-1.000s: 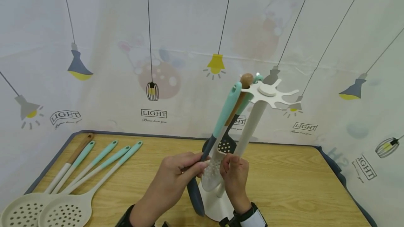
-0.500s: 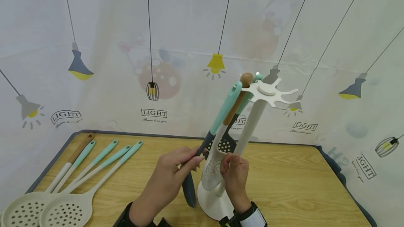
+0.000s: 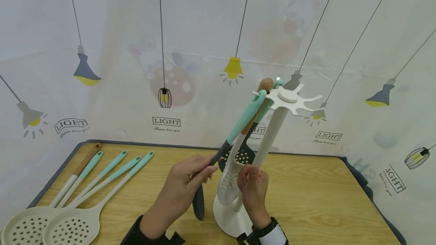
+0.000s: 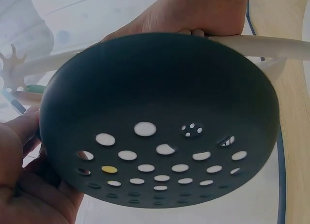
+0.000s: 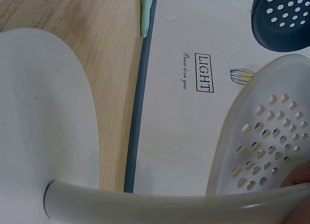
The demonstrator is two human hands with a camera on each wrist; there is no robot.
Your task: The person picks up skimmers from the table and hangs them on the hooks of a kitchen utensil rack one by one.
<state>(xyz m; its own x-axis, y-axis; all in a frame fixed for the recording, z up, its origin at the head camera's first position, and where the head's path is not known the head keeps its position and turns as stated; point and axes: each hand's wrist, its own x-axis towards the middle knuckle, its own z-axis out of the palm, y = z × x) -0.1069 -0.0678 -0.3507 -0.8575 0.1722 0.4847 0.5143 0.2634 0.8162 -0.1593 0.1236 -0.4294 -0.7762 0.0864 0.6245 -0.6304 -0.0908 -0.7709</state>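
Note:
My left hand pinches a dark blue skimmer by the neck below its mint handle. The handle's end lies against one arm of a white utensil stand; whether its hole is over that arm I cannot tell. The perforated skimmer head fills the left wrist view. My right hand grips the stand's pole, which leans right. From the stand hang a white skimmer with a wooden handle and, behind it, a dark perforated utensil with a mint handle.
Several white utensils with mint or wooden handles lie at the table's left, among them a perforated skimmer. The wooden table has a dark edge along the back. Behind it hangs a lamp-printed cloth.
My left hand has moved slightly left with the blue skimmer, and its head has swung left. The handle's end has shifted a little right along the stand's arm. My right hand has stayed put.

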